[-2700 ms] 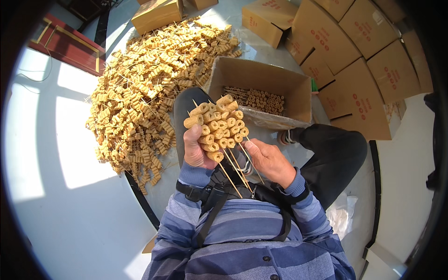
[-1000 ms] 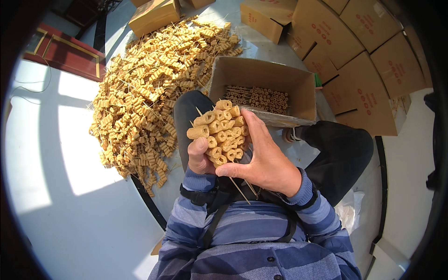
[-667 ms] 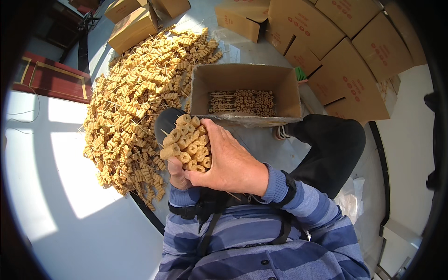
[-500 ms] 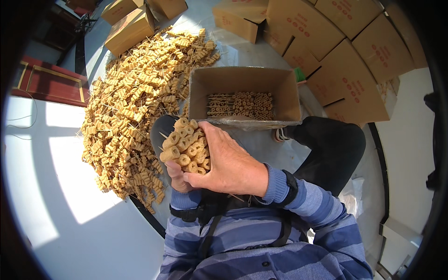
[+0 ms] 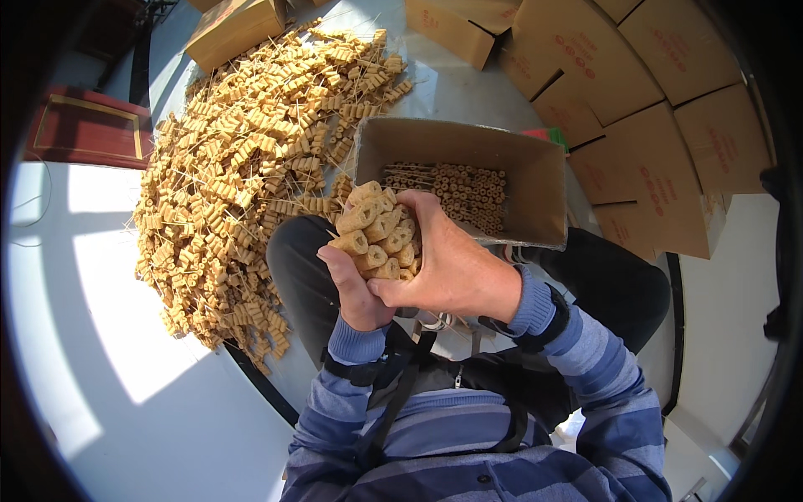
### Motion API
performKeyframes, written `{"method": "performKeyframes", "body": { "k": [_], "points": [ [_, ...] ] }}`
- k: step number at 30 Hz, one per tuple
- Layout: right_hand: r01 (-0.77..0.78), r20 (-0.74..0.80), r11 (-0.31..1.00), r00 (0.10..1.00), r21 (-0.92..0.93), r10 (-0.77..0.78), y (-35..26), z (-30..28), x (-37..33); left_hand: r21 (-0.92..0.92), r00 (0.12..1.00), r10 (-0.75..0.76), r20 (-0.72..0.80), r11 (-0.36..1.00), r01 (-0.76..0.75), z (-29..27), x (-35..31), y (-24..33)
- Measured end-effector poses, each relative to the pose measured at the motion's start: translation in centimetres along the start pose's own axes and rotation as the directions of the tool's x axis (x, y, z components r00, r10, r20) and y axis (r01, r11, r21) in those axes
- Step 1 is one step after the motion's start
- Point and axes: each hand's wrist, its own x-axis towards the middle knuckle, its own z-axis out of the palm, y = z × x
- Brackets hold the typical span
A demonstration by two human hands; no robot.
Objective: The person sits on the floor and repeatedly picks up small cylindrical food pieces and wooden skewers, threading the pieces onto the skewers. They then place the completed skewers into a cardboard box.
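A bundle of skewers threaded with hollow, tan, tube-shaped food pieces [image 5: 381,234] is held between my hands over my lap, the ring-shaped ends facing up. My right hand [image 5: 460,263] wraps round its right side, with the thumb across the near face. At the lower left my left hand [image 5: 360,289] cups the bundle, its thumb up along the side and its other fingers hidden. Just beyond, an open cardboard box [image 5: 539,188] holds rows of similar skewers [image 5: 468,192], laid flat at its bottom.
A large heap of loose skewers [image 5: 242,176] covers the floor to the left. Closed cartons [image 5: 661,159] are stacked at the right, with more cartons [image 5: 238,33] behind the heap. A dark red panel [image 5: 92,125] lies at the far left. My bent knees flank the box.
My hands and the bundle have moved right and slightly up, nearer the box. The left thumb now stands farther out from the bundle. The view has shifted a little.
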Motion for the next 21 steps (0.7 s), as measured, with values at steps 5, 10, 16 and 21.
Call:
{"method": "performKeyframes", "body": {
  "k": [5, 10, 16, 21],
  "points": [
    [-0.003, -0.013, 0.998, 1.0, -0.062, 0.003, 1.8, -3.9, 3.6, -0.102, 0.999, -0.013, -0.053, 0.995, 0.007, -2.2, 3.4, 1.0],
    [-0.145, -0.041, 0.854, 0.989, -0.5, 0.144, 7.7, -7.9, 8.3, 0.128, 0.98, 0.156, -0.126, 0.982, -0.14, -6.0, 4.6, 5.5],
    [-0.105, 0.056, 0.628, 0.971, -0.771, 0.231, 18.2, -4.5, 12.4, 0.325, 0.973, 0.195, -0.123, 0.934, -0.146, -8.0, 5.5, 6.4],
    [-0.018, 0.197, 0.517, 0.913, -0.856, 0.357, 23.6, -1.1, 15.1, 0.398, 0.975, 0.144, -0.17, 0.915, -0.065, -8.6, 6.5, 5.8]
  ]
}}
